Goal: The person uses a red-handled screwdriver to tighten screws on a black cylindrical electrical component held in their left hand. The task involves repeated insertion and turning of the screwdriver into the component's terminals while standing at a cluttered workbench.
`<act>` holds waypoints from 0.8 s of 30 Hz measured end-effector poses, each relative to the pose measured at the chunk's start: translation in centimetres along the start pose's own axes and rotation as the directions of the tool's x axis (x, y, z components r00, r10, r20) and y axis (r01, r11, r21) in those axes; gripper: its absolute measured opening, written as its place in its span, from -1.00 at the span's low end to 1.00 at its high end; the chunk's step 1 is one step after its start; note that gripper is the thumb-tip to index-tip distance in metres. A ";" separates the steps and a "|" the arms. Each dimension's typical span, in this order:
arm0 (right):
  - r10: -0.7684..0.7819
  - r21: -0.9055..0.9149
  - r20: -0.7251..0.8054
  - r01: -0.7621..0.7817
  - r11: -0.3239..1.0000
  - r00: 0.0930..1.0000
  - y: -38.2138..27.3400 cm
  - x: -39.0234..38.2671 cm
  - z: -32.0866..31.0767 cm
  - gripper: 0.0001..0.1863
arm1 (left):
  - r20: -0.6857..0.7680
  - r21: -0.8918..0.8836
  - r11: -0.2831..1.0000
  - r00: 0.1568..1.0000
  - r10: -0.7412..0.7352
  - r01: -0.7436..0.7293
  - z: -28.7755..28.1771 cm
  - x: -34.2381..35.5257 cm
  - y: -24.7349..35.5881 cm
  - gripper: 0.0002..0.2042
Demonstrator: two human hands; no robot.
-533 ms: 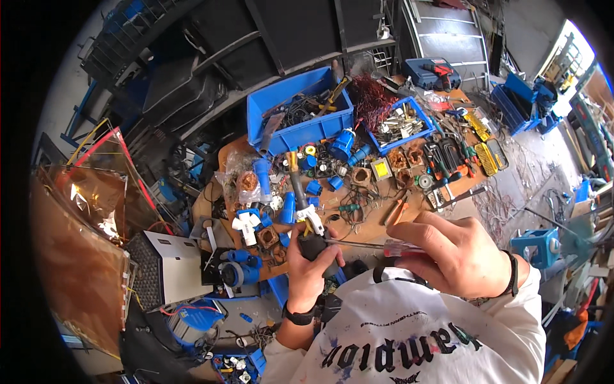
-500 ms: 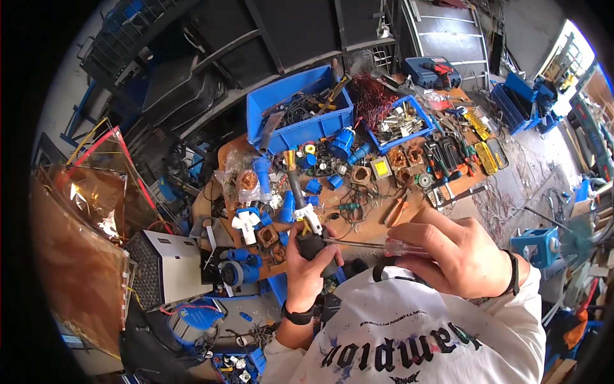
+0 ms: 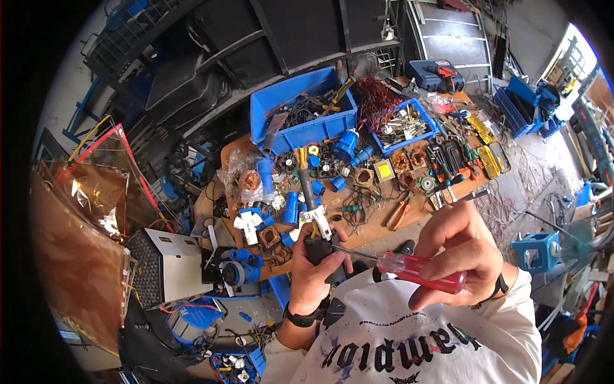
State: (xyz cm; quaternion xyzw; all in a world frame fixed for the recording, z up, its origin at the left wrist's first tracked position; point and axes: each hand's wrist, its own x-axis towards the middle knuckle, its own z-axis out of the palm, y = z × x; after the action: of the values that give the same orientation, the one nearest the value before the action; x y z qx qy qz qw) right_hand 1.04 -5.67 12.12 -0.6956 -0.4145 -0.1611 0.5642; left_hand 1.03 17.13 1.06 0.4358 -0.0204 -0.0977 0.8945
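Note:
My left hand (image 3: 308,281) is wrapped round a black plug-like fitting (image 3: 316,251). A white clamp piece (image 3: 316,221) sits at its far end, where a thick black cable (image 3: 306,185) with yellow showing at its end runs away over the table. My right hand (image 3: 472,246) grips a screwdriver (image 3: 419,271) by its clear red handle. The thin shaft points left, and its tip meets the fitting just beside my left thumb. Whether the tip sits in a screw I cannot tell.
On the wooden table (image 3: 374,235) lie blue connector parts, orange-handled pliers (image 3: 399,212) and several hand tools. A large blue bin (image 3: 307,136) of cables and a blue tray (image 3: 409,144) of metal pieces stand behind. To the left is a white-sided box (image 3: 173,265).
My right hand has turned and its fingers have shifted on the screwdriver, so more of the handle shows. The handle end has dropped. The fitting and left hand have moved slightly right.

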 end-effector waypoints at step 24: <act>-0.195 0.142 -0.179 0.221 0.965 0.964 1.9 -1.0 2.3 -0.62 | 0.035 -0.052 0.993 0.994 -0.106 0.108 0.6 -0.4 -0.1 -0.51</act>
State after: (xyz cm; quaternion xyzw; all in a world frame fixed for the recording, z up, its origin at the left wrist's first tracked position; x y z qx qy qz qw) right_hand 1.26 -3.97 9.47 -0.5848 -0.4493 -0.2423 0.6304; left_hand 0.53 16.68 1.36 0.4103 -0.0089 -0.1531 0.8990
